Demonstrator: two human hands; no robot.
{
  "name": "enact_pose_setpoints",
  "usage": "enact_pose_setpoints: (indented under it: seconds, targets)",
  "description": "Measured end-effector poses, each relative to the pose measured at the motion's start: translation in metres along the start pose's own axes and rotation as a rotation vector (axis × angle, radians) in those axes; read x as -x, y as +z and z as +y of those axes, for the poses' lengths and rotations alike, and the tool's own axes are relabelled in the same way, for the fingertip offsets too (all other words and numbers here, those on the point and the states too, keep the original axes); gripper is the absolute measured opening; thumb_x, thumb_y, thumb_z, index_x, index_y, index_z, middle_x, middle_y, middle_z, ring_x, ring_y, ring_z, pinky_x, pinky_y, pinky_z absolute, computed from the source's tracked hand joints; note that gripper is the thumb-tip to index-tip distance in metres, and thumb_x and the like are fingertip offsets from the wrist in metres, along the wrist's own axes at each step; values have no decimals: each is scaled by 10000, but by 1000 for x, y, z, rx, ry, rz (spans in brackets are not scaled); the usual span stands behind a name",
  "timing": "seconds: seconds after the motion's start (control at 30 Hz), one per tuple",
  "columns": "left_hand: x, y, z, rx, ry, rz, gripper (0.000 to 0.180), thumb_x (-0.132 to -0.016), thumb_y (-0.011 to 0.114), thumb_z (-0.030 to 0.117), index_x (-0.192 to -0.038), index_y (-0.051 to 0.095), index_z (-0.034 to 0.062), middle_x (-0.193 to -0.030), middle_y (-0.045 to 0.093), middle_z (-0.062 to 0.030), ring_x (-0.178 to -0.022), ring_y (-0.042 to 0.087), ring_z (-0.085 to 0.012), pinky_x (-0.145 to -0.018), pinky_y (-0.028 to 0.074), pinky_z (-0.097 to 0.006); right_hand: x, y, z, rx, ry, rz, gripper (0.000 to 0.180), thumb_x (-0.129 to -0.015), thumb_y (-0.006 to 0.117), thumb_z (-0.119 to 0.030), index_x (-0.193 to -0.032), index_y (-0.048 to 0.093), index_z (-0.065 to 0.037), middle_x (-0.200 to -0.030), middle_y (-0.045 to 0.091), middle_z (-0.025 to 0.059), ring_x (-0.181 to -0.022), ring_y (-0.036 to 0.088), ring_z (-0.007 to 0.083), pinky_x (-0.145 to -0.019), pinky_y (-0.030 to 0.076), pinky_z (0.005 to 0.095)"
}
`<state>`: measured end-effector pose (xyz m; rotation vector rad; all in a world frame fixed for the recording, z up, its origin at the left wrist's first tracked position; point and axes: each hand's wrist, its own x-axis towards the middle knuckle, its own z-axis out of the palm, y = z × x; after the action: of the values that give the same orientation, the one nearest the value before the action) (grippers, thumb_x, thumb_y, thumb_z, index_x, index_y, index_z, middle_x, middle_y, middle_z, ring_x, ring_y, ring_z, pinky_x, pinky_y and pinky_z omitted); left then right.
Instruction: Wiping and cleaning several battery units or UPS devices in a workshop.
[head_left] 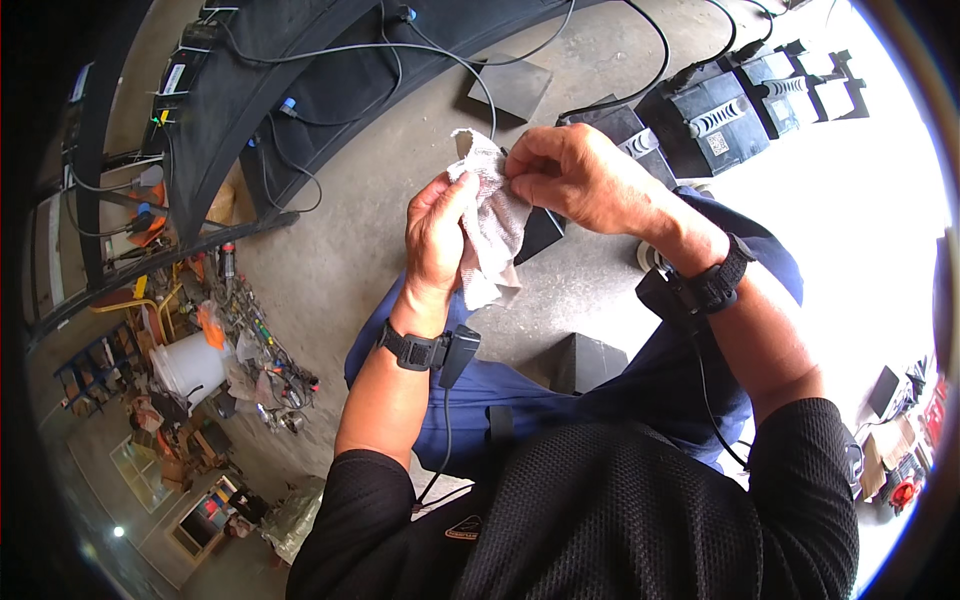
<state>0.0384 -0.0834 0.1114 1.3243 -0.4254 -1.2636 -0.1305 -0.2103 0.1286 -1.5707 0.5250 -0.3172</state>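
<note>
Concrete floor (340,250), grey and matte, spreads under everything we see, bleaching to glare at the far right. Across the far left arches a broad black curved body panel (330,70) with thin cables draped over it. At the far right sit boxy black batteries (705,115) with hard plastic cases and ribbed tops, lined up side by side. Near left, a white plastic bucket (188,368) stands amid a scatter of small tools and parts. Our blue trousers (640,390) and black mesh shirt (620,510) fill the near centre.

Between our hands, at the middle of the scene above the knees, hangs a white crumpled cloth (492,225), soft and wrinkled with a faint woven pattern and a ragged upper edge. Our left hand (435,235) wraps its fingers closed around the cloth's left side, thumb pressed on it. Our right hand (575,175) pinches the cloth's upper right edge, fingers closed on it. Each wrist wears a black strap: the left wristband (415,350) and the right wristband (715,285), with a small black box hanging from each.
</note>
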Motion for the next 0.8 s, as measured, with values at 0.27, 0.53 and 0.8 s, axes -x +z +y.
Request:
enact_pose_setpoints:
  seconds: [0.27,0.53,0.8]
  targets:
    - [-1,1,-1,39,-5,12,257,-1016,524,204,-1130,637,3,-1021,678,-50,-917,637,-123,-838,499,-259,-1,0,4,-82,10,-25,143,-884,651,-67,-992,634,26,-818,671,51,-778,612,86,-722,512,263]
    - [1,1,2,-65,73,-49,247,-1015,542,205,-1115,658,11,-1013,673,-19,-896,613,-89,-804,484,-227,0,-2,-3,-44,36,-35,149,-896,651,-99,-985,646,21,-806,656,37,-749,593,84,-686,495,257]
    - [-1,1,4,-151,120,8,270,-1005,575,240,-1078,678,1,-927,679,-8,-799,601,-66,-717,490,-219,-2,-9,-5,-56,5,-23,177,-841,644,-90,-968,671,30,-803,693,93,-759,645,143,-729,522,295]
